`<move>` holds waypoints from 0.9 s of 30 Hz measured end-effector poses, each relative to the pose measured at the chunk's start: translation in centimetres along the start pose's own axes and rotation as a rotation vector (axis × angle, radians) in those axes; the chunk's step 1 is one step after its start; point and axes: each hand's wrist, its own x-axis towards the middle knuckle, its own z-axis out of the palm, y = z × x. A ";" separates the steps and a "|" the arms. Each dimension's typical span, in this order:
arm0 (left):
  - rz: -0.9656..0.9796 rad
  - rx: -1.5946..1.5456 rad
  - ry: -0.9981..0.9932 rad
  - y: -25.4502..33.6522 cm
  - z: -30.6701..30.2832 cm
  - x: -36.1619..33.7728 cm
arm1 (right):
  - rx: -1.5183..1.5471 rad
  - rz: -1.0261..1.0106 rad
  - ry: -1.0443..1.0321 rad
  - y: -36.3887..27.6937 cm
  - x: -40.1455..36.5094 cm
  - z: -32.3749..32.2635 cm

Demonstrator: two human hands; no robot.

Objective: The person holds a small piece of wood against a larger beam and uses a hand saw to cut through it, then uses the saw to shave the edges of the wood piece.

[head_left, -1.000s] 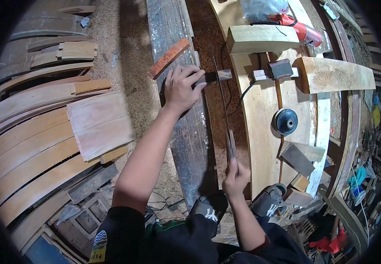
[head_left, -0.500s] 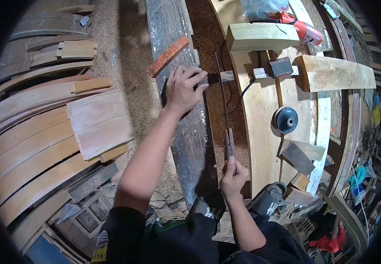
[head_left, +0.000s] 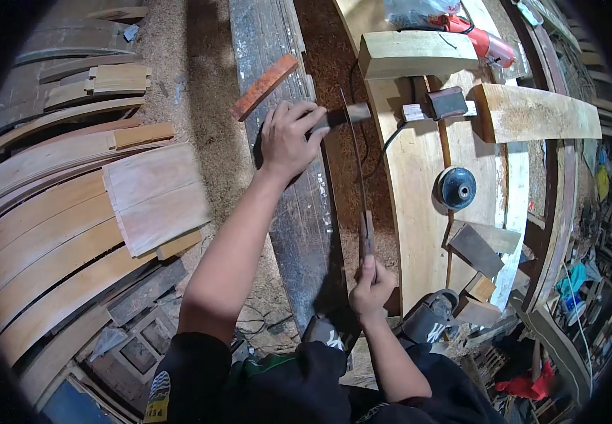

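Observation:
My left hand (head_left: pixel 290 138) presses down on the dark plank (head_left: pixel 295 244), its fingers curled over a small dark wood block (head_left: pixel 357 113) that juts past the plank's right edge. Across the jutting part lies the thin blade of a handsaw (head_left: pixel 356 152), right at the block. My right hand (head_left: pixel 373 288) is wrapped around the saw's wooden handle, nearer my body, thumb along the top. Just beyond my left hand, a reddish wood strip (head_left: pixel 265 87) rests slantwise on the plank.
To the right, pale boards (head_left: pixel 419 233) carry a black round pad (head_left: pixel 456 188), wood blocks (head_left: pixel 477 249), a thick wood piece (head_left: pixel 419 55) and a red power tool (head_left: pixel 482 42) with a cord. Stacked planks (head_left: pixel 51 233) lie on the left. Sawdust covers the floor.
My right hand has drawn the saw slightly toward my body. My left hand stays on the wood block. The whole view has shifted a little.

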 end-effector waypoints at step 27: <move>-0.041 -0.095 0.124 -0.5 -1.3 -0.3 | -0.032 -0.114 -0.285 -17.8 16.2 -6.2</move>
